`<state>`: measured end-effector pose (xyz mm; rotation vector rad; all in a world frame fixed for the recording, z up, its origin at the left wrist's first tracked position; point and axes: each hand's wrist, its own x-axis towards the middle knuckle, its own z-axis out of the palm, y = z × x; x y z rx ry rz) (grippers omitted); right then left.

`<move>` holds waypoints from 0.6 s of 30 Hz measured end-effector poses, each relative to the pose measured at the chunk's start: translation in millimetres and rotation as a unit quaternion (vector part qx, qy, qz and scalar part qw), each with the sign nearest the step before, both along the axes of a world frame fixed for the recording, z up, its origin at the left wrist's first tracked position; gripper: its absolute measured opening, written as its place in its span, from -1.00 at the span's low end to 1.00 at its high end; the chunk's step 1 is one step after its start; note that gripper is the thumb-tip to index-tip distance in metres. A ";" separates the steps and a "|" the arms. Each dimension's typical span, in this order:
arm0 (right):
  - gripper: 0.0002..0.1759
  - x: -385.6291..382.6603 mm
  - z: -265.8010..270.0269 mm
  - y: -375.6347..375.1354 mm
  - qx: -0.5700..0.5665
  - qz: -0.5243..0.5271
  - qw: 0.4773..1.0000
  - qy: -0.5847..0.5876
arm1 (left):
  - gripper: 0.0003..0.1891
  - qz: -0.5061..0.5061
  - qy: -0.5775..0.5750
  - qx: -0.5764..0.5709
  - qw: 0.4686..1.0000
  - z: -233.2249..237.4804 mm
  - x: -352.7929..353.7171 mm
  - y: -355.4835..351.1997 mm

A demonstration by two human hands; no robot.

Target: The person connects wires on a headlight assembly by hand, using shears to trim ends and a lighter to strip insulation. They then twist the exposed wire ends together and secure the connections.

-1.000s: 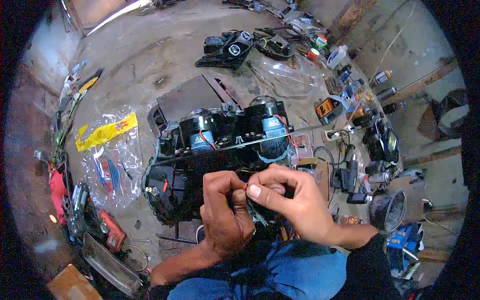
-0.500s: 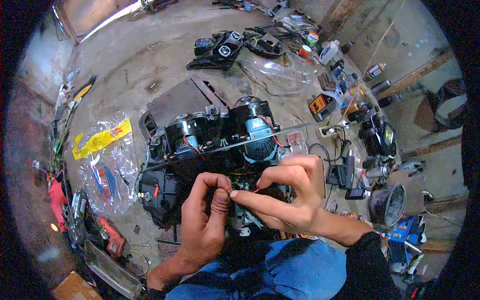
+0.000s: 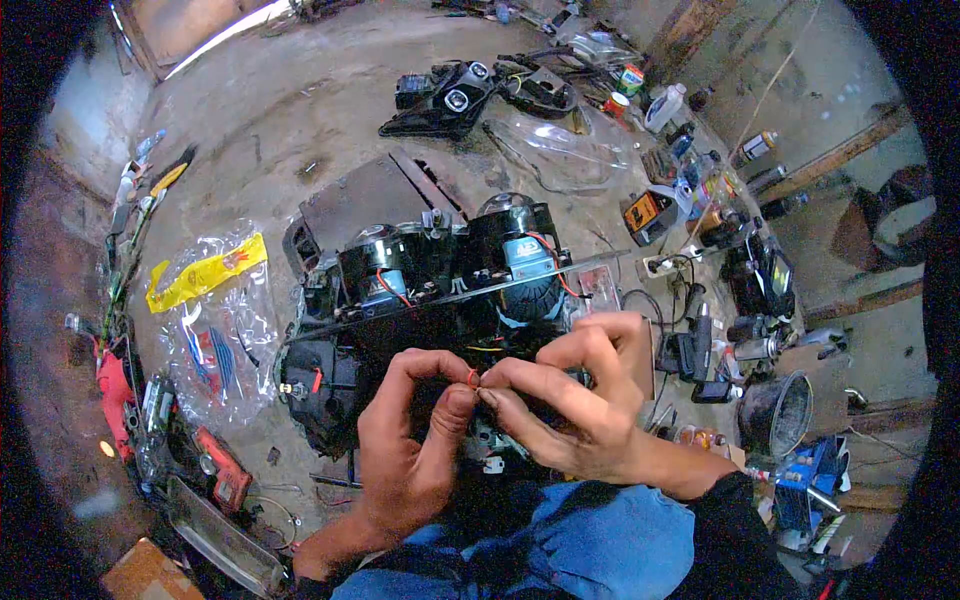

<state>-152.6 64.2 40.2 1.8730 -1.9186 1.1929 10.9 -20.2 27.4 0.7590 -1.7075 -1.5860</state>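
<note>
A short length of red wire (image 3: 472,378) is pinched between the thumb and forefinger of my left hand (image 3: 412,430). My right hand (image 3: 580,400) meets it there, thumb and forefinger closed on the same wire, the other fingers curled above. Both hands are over a dark headlight housing (image 3: 325,385) in front of my knees. Beyond them, two round projector lenses with blue labels, the left projector lens (image 3: 375,260) and the right projector lens (image 3: 520,250), sit on the housing with red wires running from them. My fingers hide the wire's ends.
A clear plastic bag with a yellow strip (image 3: 215,270) lies at left, near a red power tool (image 3: 222,468). Another headlight (image 3: 445,100) rests on the floor ahead. Bottles, a heat gun (image 3: 700,335) and a metal pot (image 3: 778,412) line the right side.
My right thumb and forefinger have drawn in against my left fingertips, the forefinger bending from its outstretched pose. A small red loop now shows between the hands. The view shifted slightly.
</note>
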 end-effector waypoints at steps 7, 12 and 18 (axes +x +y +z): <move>-0.79 -1.4 16.6 3.7 0.149 0.026 0.981 -0.122 | -0.85 -0.062 -0.080 -0.101 0.990 3.0 7.6 -16.5; -0.84 -7.7 34.2 12.0 0.282 0.044 0.936 -0.207 | -0.73 -0.069 -0.083 -0.270 0.957 -10.3 1.8 -13.0; -0.79 -16.3 35.2 15.4 0.364 0.036 0.851 -0.378 | -0.73 -0.055 -0.064 -0.296 0.951 -15.7 0.6 -11.0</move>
